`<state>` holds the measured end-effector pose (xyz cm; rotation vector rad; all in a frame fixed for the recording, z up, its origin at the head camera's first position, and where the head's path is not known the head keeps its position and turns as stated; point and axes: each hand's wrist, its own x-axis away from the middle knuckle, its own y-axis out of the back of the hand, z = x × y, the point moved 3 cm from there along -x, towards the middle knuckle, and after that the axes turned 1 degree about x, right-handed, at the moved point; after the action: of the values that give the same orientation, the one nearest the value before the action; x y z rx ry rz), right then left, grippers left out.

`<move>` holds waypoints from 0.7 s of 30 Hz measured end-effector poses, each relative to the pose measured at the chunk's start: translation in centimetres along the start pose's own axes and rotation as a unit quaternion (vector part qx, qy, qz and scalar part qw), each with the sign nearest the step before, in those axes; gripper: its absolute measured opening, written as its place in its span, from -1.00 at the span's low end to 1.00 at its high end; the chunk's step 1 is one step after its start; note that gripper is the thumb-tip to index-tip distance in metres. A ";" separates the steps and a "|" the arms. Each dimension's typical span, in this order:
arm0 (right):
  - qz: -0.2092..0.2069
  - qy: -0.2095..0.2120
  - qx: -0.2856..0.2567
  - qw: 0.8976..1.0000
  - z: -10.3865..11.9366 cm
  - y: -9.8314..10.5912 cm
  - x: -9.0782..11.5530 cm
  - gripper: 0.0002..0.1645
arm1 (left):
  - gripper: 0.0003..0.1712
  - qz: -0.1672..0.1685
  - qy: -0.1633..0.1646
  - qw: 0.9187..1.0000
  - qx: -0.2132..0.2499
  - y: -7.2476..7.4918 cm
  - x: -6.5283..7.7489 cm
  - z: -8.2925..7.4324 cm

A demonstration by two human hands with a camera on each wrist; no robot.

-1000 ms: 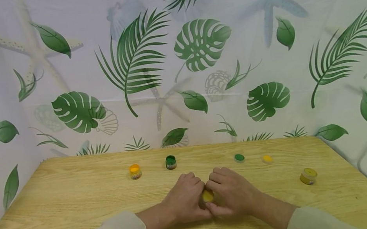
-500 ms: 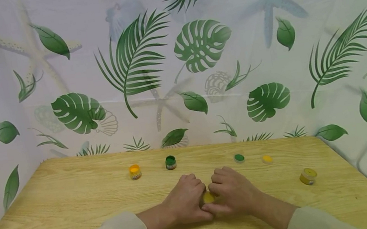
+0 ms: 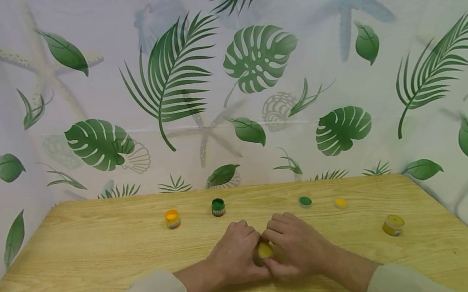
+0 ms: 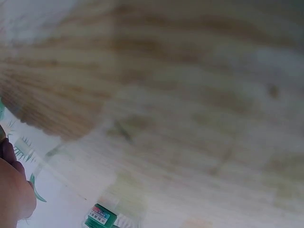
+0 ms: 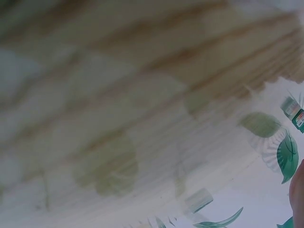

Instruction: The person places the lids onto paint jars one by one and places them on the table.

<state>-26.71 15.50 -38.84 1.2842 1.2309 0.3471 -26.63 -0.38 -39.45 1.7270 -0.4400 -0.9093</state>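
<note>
Between my two hands, in the head view, is a small round paint jar with an ochre-yellow top, standing near the middle of the table. My left hand grips its left side and my right hand its right side, fingers curled around the far side and thumbs meeting at the near side. The hands hide most of the jar's wall. Part of the left hand shows at the left edge of the left wrist view; a sliver of the right hand shows in the right wrist view.
On the wooden table, an orange-yellow paint jar and a green paint jar stand uncovered at the back. A green lid and a yellow lid lie right of them. Another ochre jar stands at far right.
Half a second ago my right fingers stood slightly apart from the left, with the right thumb crossing leftward. Now the hands are close again and the jar's top shows more. Other jars stay put.
</note>
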 end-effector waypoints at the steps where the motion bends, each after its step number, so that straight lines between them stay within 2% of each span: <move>1: 0.000 0.001 0.001 1.000 0.0 0.0 0.0 -0.69 | -0.63 0.001 0.000 1.000 -0.002 0.0 0.0 0.0; 17: -0.007 -0.001 0.019 1.000 0.3 -0.4 0.4 -0.69 | -0.60 -0.009 -0.010 1.000 -0.014 -0.6 0.3 -0.1; 21: -0.018 0.008 0.019 1.000 0.4 -0.5 0.4 -0.60 | -0.59 -0.011 -0.020 1.000 -0.017 -0.7 0.3 -0.2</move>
<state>-26.44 15.48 -39.54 1.2919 1.2768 0.3106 -26.34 -0.20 -40.22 1.6883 -0.4312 -0.9627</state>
